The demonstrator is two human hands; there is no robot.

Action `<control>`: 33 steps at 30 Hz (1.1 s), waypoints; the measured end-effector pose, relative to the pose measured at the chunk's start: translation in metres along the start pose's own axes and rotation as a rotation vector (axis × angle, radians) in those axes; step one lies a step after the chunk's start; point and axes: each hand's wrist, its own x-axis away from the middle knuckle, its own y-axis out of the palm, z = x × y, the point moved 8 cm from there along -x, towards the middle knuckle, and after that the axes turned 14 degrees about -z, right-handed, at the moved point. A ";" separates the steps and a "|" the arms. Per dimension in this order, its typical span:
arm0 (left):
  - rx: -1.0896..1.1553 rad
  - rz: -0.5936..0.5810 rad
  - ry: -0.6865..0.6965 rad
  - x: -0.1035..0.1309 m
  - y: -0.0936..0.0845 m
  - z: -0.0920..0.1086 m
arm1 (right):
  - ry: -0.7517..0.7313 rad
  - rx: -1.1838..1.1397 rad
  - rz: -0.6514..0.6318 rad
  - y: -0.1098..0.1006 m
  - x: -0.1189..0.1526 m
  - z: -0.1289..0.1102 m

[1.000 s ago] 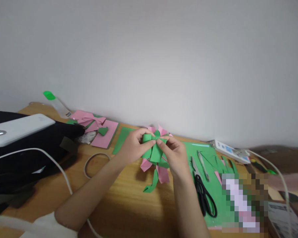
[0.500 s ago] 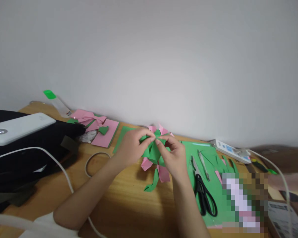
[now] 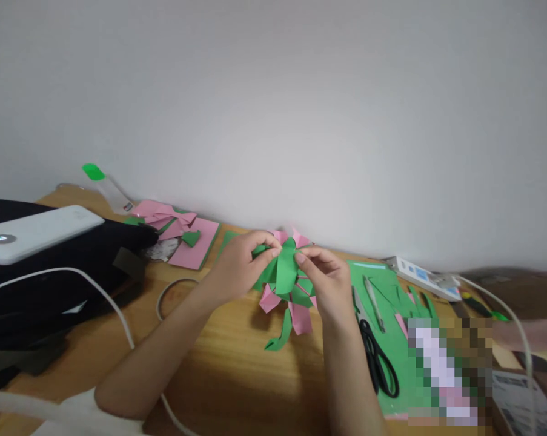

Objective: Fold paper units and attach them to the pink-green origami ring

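Note:
A green and pink folded-paper flower (image 3: 300, 316) stands on the wooden table between my hands, with pink petals around green leaf-like pieces. A curled green strip (image 3: 281, 334) hangs from its near side. My left hand (image 3: 239, 266) pinches the left side of a green paper piece (image 3: 286, 274) at the flower's top, thumb against forefinger. On the piece's right edge my right hand (image 3: 324, 280) closes thumb and forefinger. Whether this piece is joined to the flower underneath cannot be told. The hands partly cover the upper petals.
Black-handled scissors (image 3: 378, 357) and a slim pen-like tool (image 3: 374, 303) lie on green paper (image 3: 400, 378) at right. A power strip (image 3: 425, 278) runs along the wall. At left are pink paper (image 3: 195, 242), a glue bottle (image 3: 112, 191) and a white power bank (image 3: 41, 233) on black cloth.
My hands have moved apart a little, the right one rightward. The green piece between them now shows a broader, flatter face. The flower's lower petals have stayed in place.

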 end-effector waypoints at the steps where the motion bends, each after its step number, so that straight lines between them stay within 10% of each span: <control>1: 0.006 -0.004 -0.010 0.000 0.000 -0.001 | 0.005 -0.008 -0.001 0.000 0.000 0.000; 33: 0.122 -0.085 -0.035 -0.001 0.001 -0.007 | -0.101 0.226 -0.071 0.002 0.002 -0.008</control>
